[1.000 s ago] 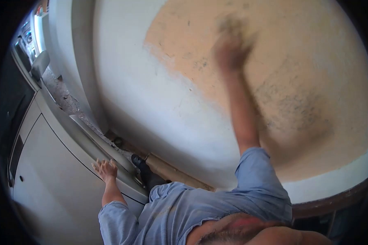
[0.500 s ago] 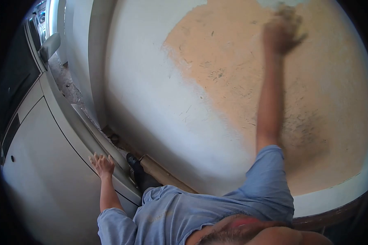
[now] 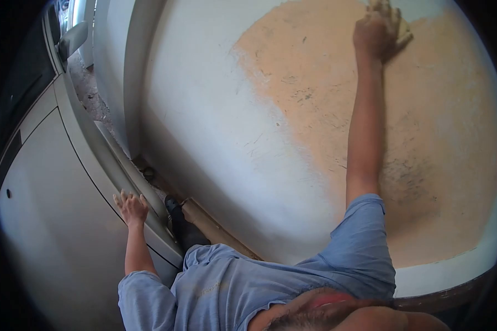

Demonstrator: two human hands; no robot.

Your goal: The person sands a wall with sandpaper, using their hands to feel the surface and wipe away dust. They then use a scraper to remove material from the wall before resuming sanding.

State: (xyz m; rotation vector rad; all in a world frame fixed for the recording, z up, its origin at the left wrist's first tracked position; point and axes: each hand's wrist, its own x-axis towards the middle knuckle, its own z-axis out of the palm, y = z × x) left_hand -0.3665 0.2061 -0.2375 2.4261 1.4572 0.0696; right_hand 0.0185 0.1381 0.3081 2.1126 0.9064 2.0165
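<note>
My right hand [image 3: 376, 30] is stretched up high and pressed flat against the wall [image 3: 204, 127], with a small tan sanding sheet [image 3: 404, 34] held under its fingers. It sits at the top edge of a large peach patch [image 3: 315, 83] where the white paint is rubbed off. My left hand [image 3: 130, 207] rests with fingers spread on the upper edge of a silver car [image 3: 49, 209] to my left, holding nothing. I wear a light blue shirt.
The car stands close to the wall, leaving a narrow gap with rubble on the ground [image 3: 88, 88]. Its side mirror [image 3: 72, 38] juts out at the top left. My dark shoe [image 3: 181, 223] stands in the gap beside a tan strip [image 3: 215, 231] along the wall's foot.
My right hand has swept up and to the right across the peach patch and now sits still at its top. My left hand has stayed on the car.
</note>
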